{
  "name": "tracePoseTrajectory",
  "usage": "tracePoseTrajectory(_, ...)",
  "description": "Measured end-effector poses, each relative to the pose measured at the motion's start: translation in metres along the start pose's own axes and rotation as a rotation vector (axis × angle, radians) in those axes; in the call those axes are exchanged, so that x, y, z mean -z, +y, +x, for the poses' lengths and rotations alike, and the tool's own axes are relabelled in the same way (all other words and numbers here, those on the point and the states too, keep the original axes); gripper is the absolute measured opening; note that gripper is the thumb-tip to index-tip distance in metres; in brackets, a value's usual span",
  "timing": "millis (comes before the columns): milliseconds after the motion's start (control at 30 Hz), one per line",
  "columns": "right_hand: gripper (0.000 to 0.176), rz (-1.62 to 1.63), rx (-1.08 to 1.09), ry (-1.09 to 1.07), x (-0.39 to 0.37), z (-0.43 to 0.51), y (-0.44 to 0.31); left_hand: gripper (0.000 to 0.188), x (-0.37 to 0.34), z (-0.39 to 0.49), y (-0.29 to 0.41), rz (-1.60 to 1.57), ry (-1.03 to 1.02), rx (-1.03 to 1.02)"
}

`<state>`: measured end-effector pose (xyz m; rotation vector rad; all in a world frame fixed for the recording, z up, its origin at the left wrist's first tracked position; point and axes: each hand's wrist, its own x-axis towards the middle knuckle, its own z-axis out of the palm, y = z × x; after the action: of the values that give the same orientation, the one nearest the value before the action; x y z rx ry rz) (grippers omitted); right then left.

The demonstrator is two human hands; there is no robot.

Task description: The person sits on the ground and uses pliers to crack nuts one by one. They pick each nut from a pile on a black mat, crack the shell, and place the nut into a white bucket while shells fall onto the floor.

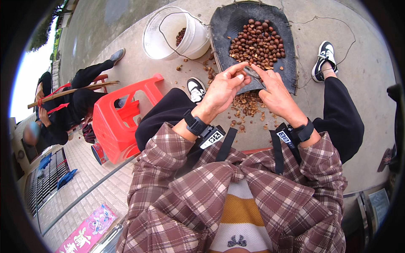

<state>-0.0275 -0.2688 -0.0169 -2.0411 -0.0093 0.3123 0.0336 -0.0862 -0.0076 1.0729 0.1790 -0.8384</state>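
Observation:
My right hand point(276, 90) grips a pair of metal pliers point(252, 72), its index finger stretched along the tool. My left hand point(221, 88) is at the jaw end, thumb and fingers curled together; whether a nut is between them is hidden. Both hands are over the near edge of a black scoop-shaped basket point(226, 31) with a wire-bound rim. A heap of round brown nuts point(258, 41) fills its middle, with a few shell pieces among them. Broken shells point(246, 106) lie scattered on the concrete below my hands.
Left of the basket stands a white plastic bucket point(155, 38) with a wire handle and brown kernels point(180, 37) inside. A red plastic stool point(110, 123) is by my left knee. Further left sits another person point(79, 101) holding a wooden stick point(63, 96). A loose wire point(346, 27) loops beside my right shoe.

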Motion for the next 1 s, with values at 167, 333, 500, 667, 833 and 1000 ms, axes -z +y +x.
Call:
tracePoseTrajectory(167,0.072,0.03,-0.043,-0.141,0.011,-0.002,-0.001,0.041,0.008,0.001,0.011,0.086,0.027,-0.077)
tracePoseTrajectory(333,0.073,0.097,-0.029,-0.176,0.014,-0.001,0.0,0.032,0.01,-0.002,0.014,0.082,0.015,-0.077)
tracePoseTrajectory(500,0.073,0.063,-0.02,-0.12,0.013,-0.001,0.0,0.032,0.012,0.0,0.014,0.092,0.062,-0.064)
tracePoseTrajectory(667,0.07,-0.022,-0.013,-0.097,0.013,-0.004,-0.002,0.031,0.011,0.002,0.01,0.153,0.067,-0.117)
tracePoseTrajectory(833,0.068,-0.094,0.03,-0.084,0.01,-0.006,-0.005,0.029,0.007,0.001,0.009,0.37,0.042,-0.219)
tracePoseTrajectory(1000,0.063,-0.21,0.128,-0.034,0.008,-0.011,-0.01,0.024,0.003,0.0,0.009,0.722,0.051,-0.441)
